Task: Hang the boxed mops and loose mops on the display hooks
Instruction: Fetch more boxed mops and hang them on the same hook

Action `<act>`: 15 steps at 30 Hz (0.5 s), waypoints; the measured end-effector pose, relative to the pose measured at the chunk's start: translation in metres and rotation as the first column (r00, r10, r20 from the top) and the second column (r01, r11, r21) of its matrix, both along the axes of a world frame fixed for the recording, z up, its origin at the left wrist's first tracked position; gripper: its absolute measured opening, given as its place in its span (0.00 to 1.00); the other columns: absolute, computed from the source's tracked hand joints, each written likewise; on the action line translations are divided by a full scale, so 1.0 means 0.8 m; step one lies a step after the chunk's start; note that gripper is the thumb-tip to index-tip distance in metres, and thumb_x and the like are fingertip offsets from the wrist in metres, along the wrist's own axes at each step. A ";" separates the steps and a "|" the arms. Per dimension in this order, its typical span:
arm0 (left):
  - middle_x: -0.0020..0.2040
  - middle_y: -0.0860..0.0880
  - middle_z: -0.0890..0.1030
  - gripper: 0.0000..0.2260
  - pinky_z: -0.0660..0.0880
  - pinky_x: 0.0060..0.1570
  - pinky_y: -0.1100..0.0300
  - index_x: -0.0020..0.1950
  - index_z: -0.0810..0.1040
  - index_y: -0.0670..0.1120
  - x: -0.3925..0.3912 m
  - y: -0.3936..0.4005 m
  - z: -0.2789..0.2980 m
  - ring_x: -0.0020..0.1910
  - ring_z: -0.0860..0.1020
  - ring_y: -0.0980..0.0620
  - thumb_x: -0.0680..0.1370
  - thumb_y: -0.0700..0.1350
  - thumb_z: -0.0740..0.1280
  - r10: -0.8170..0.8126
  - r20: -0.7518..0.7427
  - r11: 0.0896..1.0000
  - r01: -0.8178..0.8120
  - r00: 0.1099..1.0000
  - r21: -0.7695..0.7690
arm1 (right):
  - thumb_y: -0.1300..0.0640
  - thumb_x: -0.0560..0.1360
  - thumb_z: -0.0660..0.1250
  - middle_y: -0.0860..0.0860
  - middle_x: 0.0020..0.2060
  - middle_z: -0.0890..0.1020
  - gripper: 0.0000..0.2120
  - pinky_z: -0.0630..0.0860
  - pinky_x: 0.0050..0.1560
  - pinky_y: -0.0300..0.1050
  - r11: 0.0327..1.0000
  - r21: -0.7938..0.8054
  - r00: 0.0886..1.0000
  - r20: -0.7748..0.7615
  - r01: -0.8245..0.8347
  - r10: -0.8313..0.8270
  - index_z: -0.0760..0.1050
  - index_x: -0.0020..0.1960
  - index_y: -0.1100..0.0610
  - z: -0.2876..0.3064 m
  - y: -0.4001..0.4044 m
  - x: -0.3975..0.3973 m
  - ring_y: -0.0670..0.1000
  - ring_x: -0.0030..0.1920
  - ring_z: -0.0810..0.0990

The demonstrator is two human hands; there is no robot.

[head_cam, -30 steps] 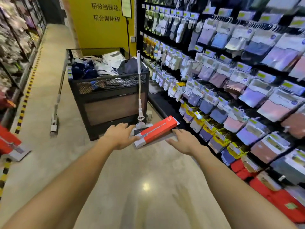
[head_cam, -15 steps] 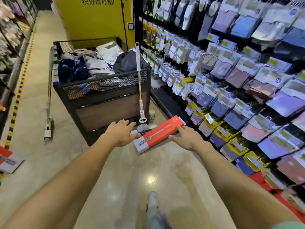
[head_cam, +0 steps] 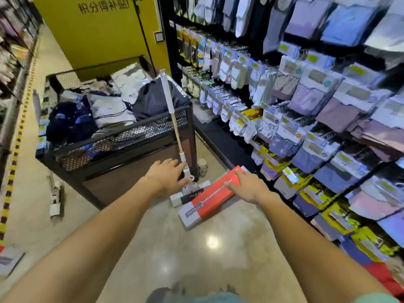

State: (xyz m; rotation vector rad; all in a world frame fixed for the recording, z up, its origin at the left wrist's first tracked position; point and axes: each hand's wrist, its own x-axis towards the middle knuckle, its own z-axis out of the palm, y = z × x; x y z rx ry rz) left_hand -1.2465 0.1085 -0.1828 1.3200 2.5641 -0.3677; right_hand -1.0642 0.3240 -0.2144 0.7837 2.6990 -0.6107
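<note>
The right hand [head_cam: 248,189] lies flat, fingers straight, on the far end of a red mop box [head_cam: 211,197] lying on the floor [head_cam: 196,248]. The left hand [head_cam: 167,177] reaches, fingers spread, to the base of a loose mop [head_cam: 175,125]. The mop stands upright against a black bin [head_cam: 122,158] of clothing, beside racks of hanging packets [head_cam: 306,101].

Open floor [head_cam: 196,254] in the foreground, passable from below. Ahead: black mesh bin [head_cam: 122,154], with upright loose mop [head_cam: 175,130] leaning against its right corner. Right side closed off by display rack [head_cam: 317,119] of hanging packets. Narrow gap between bin and rack.
</note>
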 end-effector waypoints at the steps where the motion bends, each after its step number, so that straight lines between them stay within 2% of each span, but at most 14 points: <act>1: 0.82 0.46 0.65 0.32 0.61 0.77 0.44 0.84 0.58 0.52 -0.014 0.015 -0.006 0.82 0.61 0.44 0.84 0.68 0.51 -0.008 0.011 1.000 0.008 1.000 0.004 | 0.32 0.81 0.58 0.57 0.80 0.65 0.38 0.63 0.74 0.54 1.000 -0.008 1.000 0.013 0.013 -0.013 0.59 0.82 0.53 -0.003 0.012 -0.011 0.60 0.78 0.65; 4: 0.81 0.47 0.67 0.32 0.62 0.76 0.45 0.84 0.59 0.53 -0.058 0.051 -0.028 0.81 0.63 0.45 0.84 0.68 0.51 -0.036 0.041 0.999 0.036 0.999 0.002 | 0.22 0.72 0.54 0.58 0.81 0.64 0.50 0.61 0.77 0.55 0.998 -0.044 0.998 0.043 0.043 -0.041 0.58 0.83 0.54 -0.010 0.037 -0.045 0.59 0.80 0.62; 5: 0.81 0.46 0.66 0.33 0.62 0.76 0.45 0.84 0.58 0.53 -0.074 0.063 -0.035 0.81 0.63 0.45 0.84 0.68 0.50 -0.045 0.050 0.999 0.046 0.998 -0.009 | 0.21 0.71 0.54 0.58 0.81 0.63 0.51 0.61 0.77 0.56 0.996 -0.053 0.997 0.045 0.065 -0.063 0.58 0.83 0.54 -0.016 0.045 -0.057 0.59 0.80 0.62; 9: 0.82 0.45 0.64 0.32 0.61 0.77 0.44 0.84 0.58 0.51 -0.140 0.113 -0.055 0.82 0.61 0.44 0.84 0.67 0.51 -0.129 0.076 0.991 0.132 0.989 -0.031 | 0.31 0.79 0.59 0.57 0.77 0.69 0.38 0.69 0.72 0.59 0.987 -0.035 0.986 0.067 0.155 -0.153 0.61 0.81 0.52 -0.049 0.081 -0.103 0.61 0.75 0.69; 13: 0.80 0.44 0.68 0.32 0.63 0.77 0.45 0.84 0.60 0.51 -0.219 0.168 -0.083 0.80 0.64 0.44 0.84 0.67 0.52 -0.230 0.115 0.972 0.233 0.966 -0.017 | 0.31 0.80 0.59 0.57 0.76 0.70 0.37 0.70 0.71 0.60 0.965 -0.040 0.961 0.111 0.258 -0.252 0.60 0.81 0.50 -0.069 0.102 -0.150 0.62 0.74 0.70; 15: 0.79 0.44 0.70 0.32 0.65 0.76 0.44 0.82 0.62 0.51 -0.258 0.197 -0.094 0.78 0.67 0.43 0.84 0.68 0.53 -0.284 0.148 0.957 0.290 0.947 -0.017 | 0.25 0.75 0.55 0.56 0.75 0.71 0.42 0.71 0.70 0.61 0.945 -0.043 0.939 0.131 0.325 -0.318 0.61 0.81 0.49 -0.078 0.113 -0.175 0.62 0.73 0.70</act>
